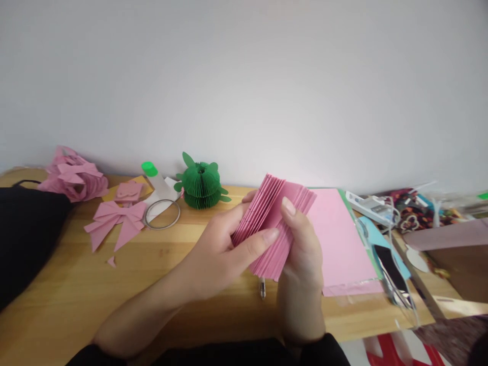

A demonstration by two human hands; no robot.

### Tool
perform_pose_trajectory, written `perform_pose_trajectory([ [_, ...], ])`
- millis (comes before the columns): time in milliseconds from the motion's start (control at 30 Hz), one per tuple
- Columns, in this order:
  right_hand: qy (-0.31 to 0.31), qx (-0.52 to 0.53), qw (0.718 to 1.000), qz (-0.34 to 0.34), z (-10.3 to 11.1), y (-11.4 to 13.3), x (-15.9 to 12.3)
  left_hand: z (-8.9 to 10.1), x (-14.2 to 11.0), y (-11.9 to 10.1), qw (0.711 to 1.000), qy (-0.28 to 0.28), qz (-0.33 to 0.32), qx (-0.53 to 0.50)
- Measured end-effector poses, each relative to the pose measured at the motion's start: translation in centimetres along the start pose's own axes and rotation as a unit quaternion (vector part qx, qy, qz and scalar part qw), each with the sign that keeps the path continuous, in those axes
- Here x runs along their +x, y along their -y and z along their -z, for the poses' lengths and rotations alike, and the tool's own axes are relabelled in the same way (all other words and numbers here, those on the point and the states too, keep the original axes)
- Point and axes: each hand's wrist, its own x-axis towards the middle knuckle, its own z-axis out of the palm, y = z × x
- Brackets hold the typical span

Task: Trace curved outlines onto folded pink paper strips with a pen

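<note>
Between my two hands, above the table, is a thick stack of accordion-folded pink paper [271,213], tilted with its pleats partly fanned. My left hand [229,244] grips its left side, the thumb lying across the front of the folds. On the right side my right hand [303,244] is closed round the pleats, its thumb pressed on the upper face. The fingers behind the paper are mostly hidden. A pen [262,288] shows partly beneath the stack. Flat pink sheets [339,239] lie just right of my right hand.
A green pleated paper turtle [201,185] stands near the wall. Left of it are a glue stick [152,175], a metal ring [162,227], a pink paper bow [116,219] and a pink paper bundle [72,175]. A phone [391,267], cables and a power strip [371,208] lie right.
</note>
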Motion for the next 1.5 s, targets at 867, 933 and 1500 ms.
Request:
perform_pose_trajectory([
  [867,0.001,-0.014,1.0,0.001,-0.16,0.15,-0.12,0.08,-0.07,-0.03,1.0,0.004,-0.005,0.026],
  [933,0.003,-0.019,1.0,0.004,-0.18,0.19,-0.15,0.08,-0.04,-0.06,0.999,0.003,-0.003,0.034],
  [1500,0.006,-0.025,1.0,0.005,-0.17,0.43,-0.11,-0.02,0.09,-0.15,1.0,-0.008,0.003,0.018],
])
